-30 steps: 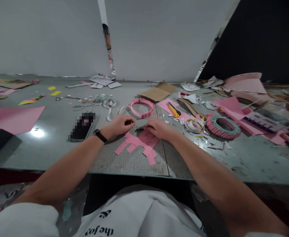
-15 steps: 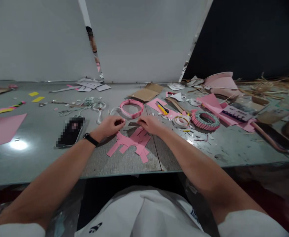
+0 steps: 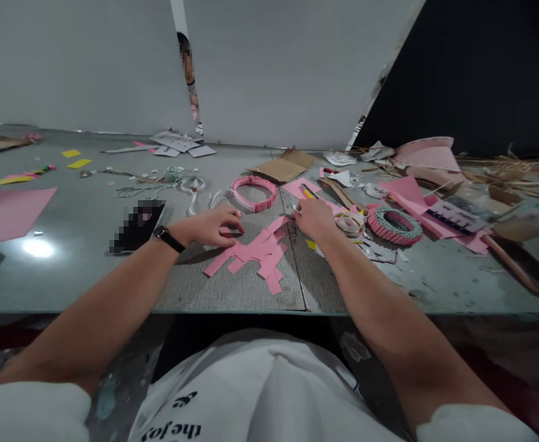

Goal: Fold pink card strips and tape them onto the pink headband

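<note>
Head-camera view of a cluttered counter (image 3: pixel 69 285), with a branching cut-out of pink paper strips (image 3: pixel 260 253) lying flat near its front edge, at the centre of the view. The left hand (image 3: pixel 210 226), which wears a black wristwatch (image 3: pixel 168 239), rests at 10 o'clock from the cut-out, with its fingers loosely curled and its fingertips just above the nearest strip; it appears to hold nothing. The right hand (image 3: pixel 314 220) sits at 1 o'clock, its thumb and forefinger pressed together in a pinch; what they hold, if anything, is too small to tell. A pleated pink paper ring (image 3: pixel 253 193) lies at 12 o'clock. A roll of white tape (image 3: pixel 349 224) lies just beside the right hand, and a green-and-white ring on a pink pleated band (image 3: pixel 395 225) lies farther out at 2 o'clock. A phone (image 3: pixel 137 227) lies at 9 o'clock. For accurate handling, narrow paper strips are best steadied flat by a hand kept close to the pinching fingers.
</note>
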Available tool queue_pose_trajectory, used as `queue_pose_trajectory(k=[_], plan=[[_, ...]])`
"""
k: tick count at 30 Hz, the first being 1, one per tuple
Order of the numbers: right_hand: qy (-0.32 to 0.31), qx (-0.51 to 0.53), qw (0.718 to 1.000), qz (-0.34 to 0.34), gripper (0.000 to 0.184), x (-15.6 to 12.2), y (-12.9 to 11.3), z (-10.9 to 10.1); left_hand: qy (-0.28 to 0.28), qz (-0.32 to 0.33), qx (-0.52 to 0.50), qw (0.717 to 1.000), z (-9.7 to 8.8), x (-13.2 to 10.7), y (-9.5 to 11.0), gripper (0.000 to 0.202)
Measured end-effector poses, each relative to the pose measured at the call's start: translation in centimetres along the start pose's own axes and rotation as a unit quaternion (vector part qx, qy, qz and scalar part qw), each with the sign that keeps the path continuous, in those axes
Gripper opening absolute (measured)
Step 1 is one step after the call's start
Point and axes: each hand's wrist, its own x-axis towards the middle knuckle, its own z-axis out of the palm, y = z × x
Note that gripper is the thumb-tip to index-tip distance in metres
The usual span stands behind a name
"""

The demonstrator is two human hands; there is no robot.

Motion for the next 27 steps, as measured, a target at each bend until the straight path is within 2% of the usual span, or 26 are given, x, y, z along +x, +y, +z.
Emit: queue_pose_trajectory(k=[2, 3, 6, 8, 11, 17, 21, 25, 27], plan=[[0.032, 0.016, 0.998, -0.06, 0.02, 0.0, -0.4, -0.2, -0.001, -0.007, 0.004, 1.0, 0.2, 0.2, 0.0, 0.022], [0.027, 0.032, 0.994, -0.098, 0.019, -0.1, -0.7, -0.4, -0.002, -0.014, 0.008, 1.0, 0.3, 0.4, 0.2, 0.02], [-0.066, 0.112, 0.966, -0.225, 0.013, -0.6, -2.0, -1.1, -0.002, -0.036, 0.028, 0.999, 0.7, 0.9, 1.0, 0.013], [-0.11, 0.139, 0.947, -0.269, 0.014, -1.1, -2.9, -1.4, -0.001, -0.049, 0.03, 0.998, 0.9, 1.2, 1.5, 0.013], [-0.108, 0.125, 0.949, -0.27, 0.01, -1.7, -4.1, -1.4, -0.001, -0.057, 0.007, 0.998, 0.7, 1.1, 1.8, 0.024], [-0.112, 0.133, 0.955, -0.239, 0.008, -2.2, -5.3, -1.1, -0.063, -0.027, -0.049, 0.996, -0.1, 0.5, 0.7, 0.053], [-0.141, 0.17, 0.946, -0.237, 0.017, -2.6, -5.4, -1.8, -0.048, -0.027, -0.043, 0.998, 0.1, 0.8, 1.1, 0.042], [-0.145, 0.219, 0.94, -0.216, 0.061, -2.9, -5.2, -2.2, -0.049, -0.044, -0.025, 0.998, 0.5, 1.1, 1.9, 0.032], [-0.142, 0.219, 0.94, -0.219, 0.055, -2.8, -5.3, -2.1, -0.033, -0.048, -0.016, 0.998, 0.7, 1.1, 2.0, 0.03]])
